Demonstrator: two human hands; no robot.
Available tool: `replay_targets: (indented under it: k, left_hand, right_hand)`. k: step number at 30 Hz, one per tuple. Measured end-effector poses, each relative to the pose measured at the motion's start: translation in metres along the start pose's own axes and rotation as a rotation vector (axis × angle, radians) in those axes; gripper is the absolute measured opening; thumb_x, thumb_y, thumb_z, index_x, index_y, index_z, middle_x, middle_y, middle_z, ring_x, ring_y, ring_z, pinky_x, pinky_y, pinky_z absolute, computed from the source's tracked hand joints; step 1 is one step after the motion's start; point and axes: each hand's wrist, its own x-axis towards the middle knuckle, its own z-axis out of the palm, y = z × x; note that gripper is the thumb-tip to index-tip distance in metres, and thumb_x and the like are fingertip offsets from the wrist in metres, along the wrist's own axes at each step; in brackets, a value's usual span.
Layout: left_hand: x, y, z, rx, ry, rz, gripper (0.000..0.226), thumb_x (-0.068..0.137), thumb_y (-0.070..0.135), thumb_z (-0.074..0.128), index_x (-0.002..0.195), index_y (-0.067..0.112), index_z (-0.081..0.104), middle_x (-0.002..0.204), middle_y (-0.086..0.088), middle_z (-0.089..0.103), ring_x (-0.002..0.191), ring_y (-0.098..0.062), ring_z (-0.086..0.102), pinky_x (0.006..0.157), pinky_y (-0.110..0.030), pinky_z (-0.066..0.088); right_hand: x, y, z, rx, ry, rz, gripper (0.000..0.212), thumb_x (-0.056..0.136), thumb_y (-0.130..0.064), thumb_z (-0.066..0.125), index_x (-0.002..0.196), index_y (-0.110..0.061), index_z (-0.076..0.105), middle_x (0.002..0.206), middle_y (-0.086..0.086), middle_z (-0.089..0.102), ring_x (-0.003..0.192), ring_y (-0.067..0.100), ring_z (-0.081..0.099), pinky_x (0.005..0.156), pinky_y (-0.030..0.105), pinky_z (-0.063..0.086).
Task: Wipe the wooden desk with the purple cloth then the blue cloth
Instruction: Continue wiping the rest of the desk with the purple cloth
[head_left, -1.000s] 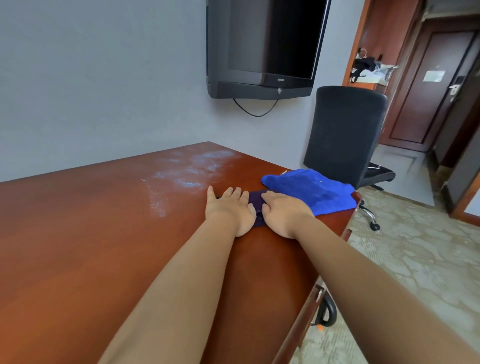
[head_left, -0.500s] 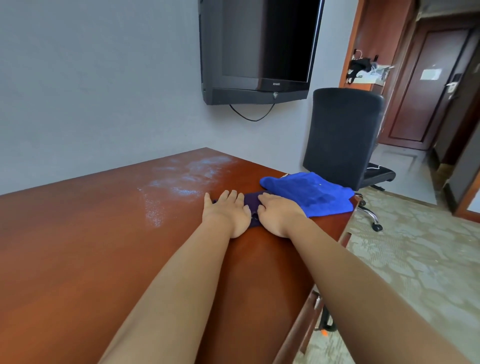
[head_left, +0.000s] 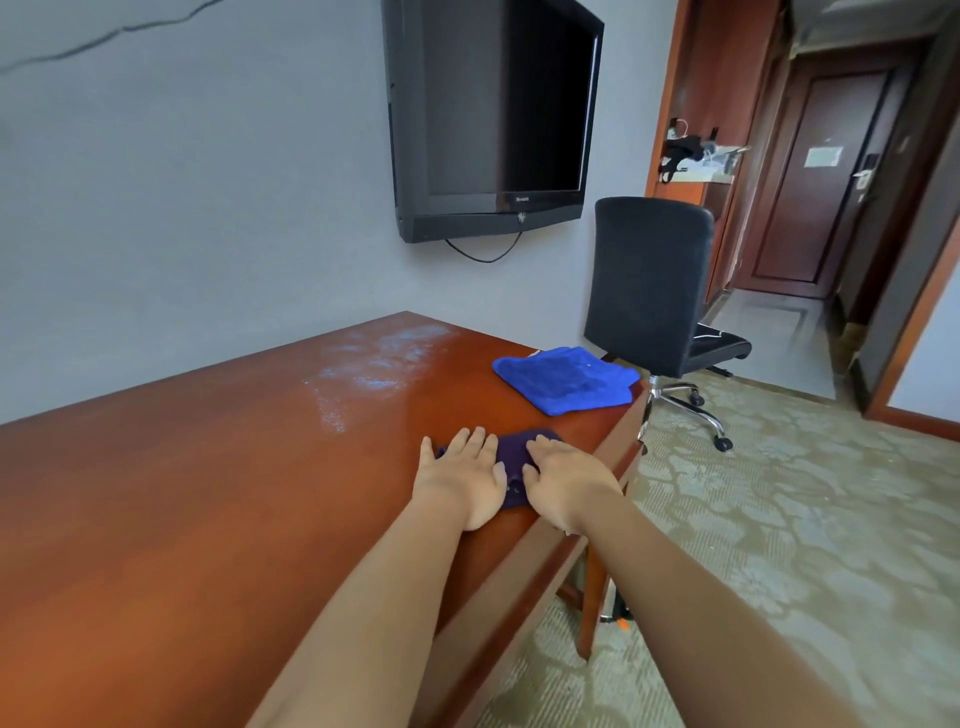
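2 cloths on desk (head_left: 208, 493), left hand (head_left: 462, 480) and right hand (head_left: 563, 480) seemingly flat-fingered on purple cloth (head_left: 514, 457), blue cloth (head_left: 566, 379) apart

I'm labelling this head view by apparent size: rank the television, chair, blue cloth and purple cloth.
Largest to smallest as they appear:
1. television
2. chair
3. blue cloth
4. purple cloth, partly hidden under both hands, so its full size is unsure.

The television (head_left: 493, 114) bears a small brand mark, too small to read.
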Motion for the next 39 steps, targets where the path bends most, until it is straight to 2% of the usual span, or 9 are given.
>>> replay_targets:
  k: [9,17,24,29,39]
  left_hand:
    - [-0.007,0.002,0.003,0.076,0.041,0.014,0.054,0.102,0.036,0.006,0.153,0.019,0.001,0.161,0.002,-0.003,0.148,-0.014,-0.005,0.116,-0.053,-0.01]
    - [0.043,-0.009,-0.001,0.073,0.047,-0.009,0.055,0.102,0.038,0.006,0.154,0.02,0.002,0.161,0.003,-0.002,0.148,-0.014,-0.004,0.116,-0.054,-0.01]
    - [0.069,-0.022,-0.004,0.03,0.041,-0.012,0.054,0.102,0.037,0.007,0.154,0.02,0.002,0.161,0.003,-0.003,0.147,-0.014,-0.006,0.116,-0.053,-0.009]
    - [0.047,-0.025,-0.003,0.01,0.04,-0.006,0.054,0.103,0.037,0.007,0.154,0.019,0.001,0.161,0.002,-0.004,0.147,-0.014,-0.007,0.117,-0.051,-0.009]
    - [-0.05,-0.049,0.003,0.002,0.048,-0.022,0.054,0.103,0.036,0.007,0.153,0.018,0.001,0.161,0.002,-0.004,0.147,-0.014,-0.007,0.118,-0.049,-0.008]
  right_hand:
    - [-0.003,-0.001,0.004,-0.048,0.032,-0.004,0.052,0.103,-0.03,0.022,0.152,-0.013,0.019,0.16,0.003,0.014,0.146,0.015,0.013,0.117,0.029,0.016]
    - [0.043,0.008,0.006,-0.054,0.033,-0.058,0.052,0.105,-0.028,0.015,0.153,-0.011,0.01,0.161,0.003,0.005,0.147,0.012,0.003,0.116,0.023,0.002]
    - [0.074,0.01,0.008,-0.03,0.025,-0.062,0.052,0.105,-0.03,0.014,0.153,-0.011,0.007,0.161,0.002,0.001,0.147,0.012,0.0,0.116,0.023,-0.001]
    - [0.057,0.001,0.009,-0.046,0.005,-0.055,0.052,0.105,-0.029,0.013,0.153,-0.01,0.004,0.161,0.003,-0.002,0.147,0.012,-0.003,0.116,0.022,-0.003]
    - [-0.016,-0.056,0.025,-0.005,-0.017,-0.072,0.054,0.105,-0.031,0.014,0.153,-0.01,0.004,0.161,0.003,-0.002,0.147,0.013,-0.003,0.118,0.024,-0.001]
